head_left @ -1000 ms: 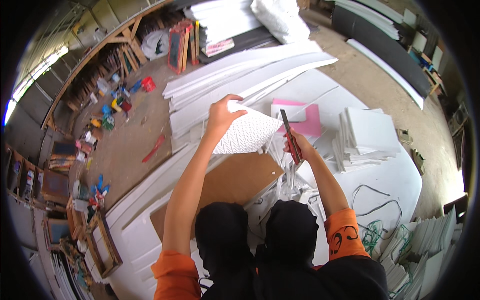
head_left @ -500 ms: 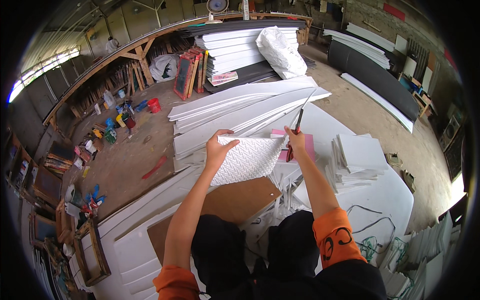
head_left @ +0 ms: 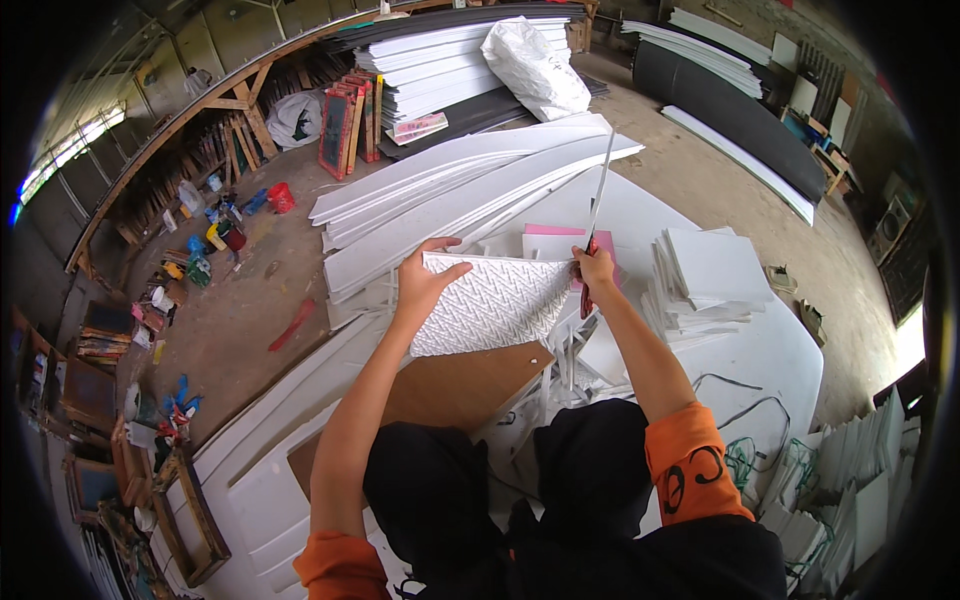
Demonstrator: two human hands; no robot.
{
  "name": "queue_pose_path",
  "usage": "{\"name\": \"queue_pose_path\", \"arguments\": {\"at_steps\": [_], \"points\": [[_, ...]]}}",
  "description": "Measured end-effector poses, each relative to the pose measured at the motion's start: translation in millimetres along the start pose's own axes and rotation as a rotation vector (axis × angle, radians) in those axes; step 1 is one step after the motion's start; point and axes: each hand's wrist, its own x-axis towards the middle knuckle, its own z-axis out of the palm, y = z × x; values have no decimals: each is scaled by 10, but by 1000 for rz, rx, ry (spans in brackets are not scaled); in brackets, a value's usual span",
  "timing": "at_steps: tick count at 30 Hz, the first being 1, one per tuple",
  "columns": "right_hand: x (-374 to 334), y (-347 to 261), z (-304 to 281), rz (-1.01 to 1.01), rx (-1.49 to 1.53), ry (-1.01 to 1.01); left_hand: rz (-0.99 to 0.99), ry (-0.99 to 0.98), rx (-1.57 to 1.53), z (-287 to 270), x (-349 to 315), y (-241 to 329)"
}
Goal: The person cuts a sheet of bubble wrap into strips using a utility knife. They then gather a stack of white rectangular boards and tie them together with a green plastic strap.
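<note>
My left hand [head_left: 425, 285] pinches the upper left edge of a white foam panel [head_left: 495, 305] with a raised zigzag pattern. The panel is held up at a tilt and bows slightly. At its upper right corner, my right hand [head_left: 594, 268] is closed round a knife [head_left: 596, 218] with a red and black handle and a long thin blade pointing up and away. The fingers of that hand also seem to touch the corner. Beneath the panel lies a brown board [head_left: 460, 385]. A pink sheet [head_left: 555, 231] shows partly behind the panel.
Stacked white squares [head_left: 712, 265] stand on the white work surface [head_left: 770, 350] to the right. Long white sheets [head_left: 450, 200] lie beyond my hands. Thin white offcuts [head_left: 570, 365] gather before my knees. A red bucket [head_left: 281, 198] sits on the floor at left.
The panel has swung to face me more squarely, its right corner now at my right hand. The knife blade points more steeply upward. My view has shifted a little.
</note>
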Motion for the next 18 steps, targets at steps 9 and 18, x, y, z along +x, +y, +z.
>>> {"name": "queue_pose_path", "arguments": {"at_steps": [9,18], "points": [[113,5,-171,422,1193,-60,-91,9,-141,-49,-2,-165],[-66,212,-376,285,168,-401,-302,387,-256,-270,-96,-375]]}}
